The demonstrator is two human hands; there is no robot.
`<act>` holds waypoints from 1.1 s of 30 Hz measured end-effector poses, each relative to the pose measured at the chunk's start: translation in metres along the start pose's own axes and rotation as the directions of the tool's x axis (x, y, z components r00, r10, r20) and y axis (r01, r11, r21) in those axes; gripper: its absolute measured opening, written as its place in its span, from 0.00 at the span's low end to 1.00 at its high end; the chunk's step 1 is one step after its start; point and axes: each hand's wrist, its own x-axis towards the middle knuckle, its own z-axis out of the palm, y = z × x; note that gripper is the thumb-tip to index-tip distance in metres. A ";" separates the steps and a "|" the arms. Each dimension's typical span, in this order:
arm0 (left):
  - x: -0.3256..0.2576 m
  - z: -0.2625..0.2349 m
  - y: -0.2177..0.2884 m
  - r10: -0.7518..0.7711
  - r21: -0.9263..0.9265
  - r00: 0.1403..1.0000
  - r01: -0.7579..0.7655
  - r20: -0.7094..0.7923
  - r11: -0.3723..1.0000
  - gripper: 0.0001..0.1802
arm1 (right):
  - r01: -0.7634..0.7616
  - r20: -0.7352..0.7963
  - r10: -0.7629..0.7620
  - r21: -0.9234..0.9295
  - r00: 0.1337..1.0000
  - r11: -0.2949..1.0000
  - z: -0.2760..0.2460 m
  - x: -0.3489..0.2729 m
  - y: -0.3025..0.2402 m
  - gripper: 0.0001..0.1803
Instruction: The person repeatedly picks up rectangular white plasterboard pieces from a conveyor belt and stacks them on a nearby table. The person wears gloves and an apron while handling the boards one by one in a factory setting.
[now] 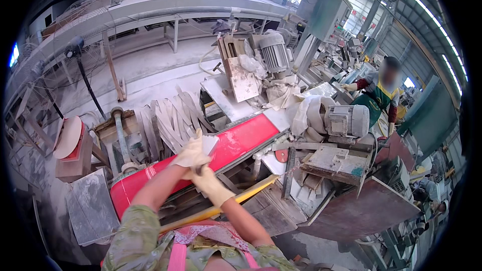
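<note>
While gloved hands (192,154) (212,186) overlap, pale slab (210,144) in the left, red belt (247,136) beneath

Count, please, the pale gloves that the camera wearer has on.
2. One glove covers the left hand, which holds a pale flat piece over the red belt; the other covers the right hand, lower in the picture. Some fingers are hidden.

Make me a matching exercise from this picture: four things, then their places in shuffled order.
Things:
1. long red conveyor belt
2. small pale flat slab
3. straight yellow bar
4. co-worker in dark green apron

Places:
A. at the right, beyond the machinery
B. against the cream-gloved left hand
C. between belt and wearer's torso
D. running beneath both forearms' side of the slab

Pairs: 1-D, 2-B, 3-C, 4-A
</note>
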 end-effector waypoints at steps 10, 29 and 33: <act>-0.062 -0.054 -0.114 0.526 0.099 0.834 -0.545 0.165 0.833 0.66 | 0.405 0.532 -0.561 0.389 0.634 0.827 0.022 -0.037 -0.091 0.19; -0.148 0.012 -0.109 -0.311 -0.882 0.886 -0.191 -0.343 0.430 0.48 | 0.676 0.215 -0.642 -0.185 0.736 0.713 -0.020 -0.006 -0.057 0.33; -0.145 0.009 -0.114 -0.272 -0.849 0.901 -0.168 -0.338 0.500 0.43 | 0.278 0.198 -0.279 0.029 0.940 0.960 -0.009 -0.012 -0.081 0.30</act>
